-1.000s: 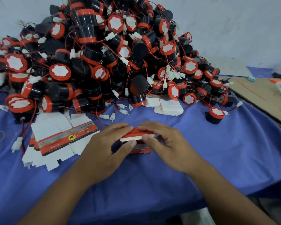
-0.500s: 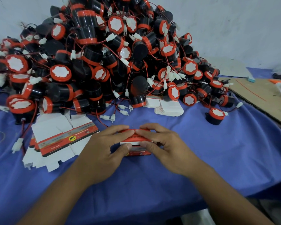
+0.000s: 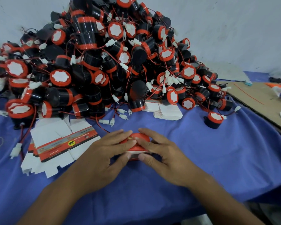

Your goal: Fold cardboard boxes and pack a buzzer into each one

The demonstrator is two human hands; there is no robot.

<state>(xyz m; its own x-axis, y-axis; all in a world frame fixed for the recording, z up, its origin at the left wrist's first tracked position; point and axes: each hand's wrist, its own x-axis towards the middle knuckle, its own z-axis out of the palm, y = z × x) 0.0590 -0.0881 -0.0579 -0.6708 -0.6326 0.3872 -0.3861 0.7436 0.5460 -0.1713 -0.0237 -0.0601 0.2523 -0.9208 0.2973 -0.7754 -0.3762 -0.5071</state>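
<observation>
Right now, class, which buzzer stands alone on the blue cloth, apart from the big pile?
The buzzer just right of the pile, upright with its red cap facing up; the others lie heaped together.

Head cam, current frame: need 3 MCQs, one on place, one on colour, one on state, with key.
1. Where does the stack of flat box blanks lie relative to the left hand and the right hand?
A. left of both
B. right of both
C. between them

2. What colour is the table cloth?
A. green
B. blue
C. white

3. What is the state of the small red box?
A. lying untouched
B. pinched by both hands
C. flattened on the stack

Key:
1 A: the blanks sit on the cloth on the left hand's outer side.
2 B: blue cloth shows all around the hands.
3 B: fingers on top and thumbs at its near edge grip it from both sides.
</observation>
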